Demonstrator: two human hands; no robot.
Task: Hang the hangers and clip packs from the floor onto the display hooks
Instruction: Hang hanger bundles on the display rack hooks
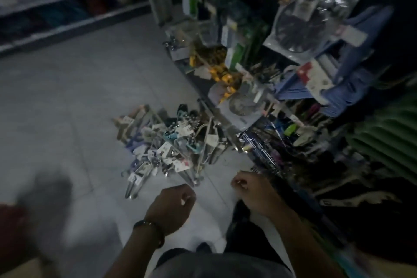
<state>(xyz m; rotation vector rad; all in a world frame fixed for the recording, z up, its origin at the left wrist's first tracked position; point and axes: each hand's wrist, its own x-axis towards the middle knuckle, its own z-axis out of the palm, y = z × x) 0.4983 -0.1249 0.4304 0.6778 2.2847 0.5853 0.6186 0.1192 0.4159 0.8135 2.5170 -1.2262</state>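
Note:
A heap of hangers and clip packs (167, 142) lies on the grey tiled floor at the foot of the display rack (259, 142). The packs carry white card labels; some hangers are wooden, some metal, some blue. My left hand (173, 205), with a dark bracelet on the wrist, hovers just below the heap with its fingers curled in and nothing visible in them. My right hand (250, 189) is held near the rack's lower hooks, fingers also curled, with no item seen inside. The frame is dim and blurred.
The rack on the right is crowded with hanging goods: yellow packs (223, 74), a bagged clock (300, 29), blue hangers (352, 83), green hangers (388, 133). Grey shelving (56, 7) runs along the far left. My dark shoes (241, 228) stand on the floor (67, 97).

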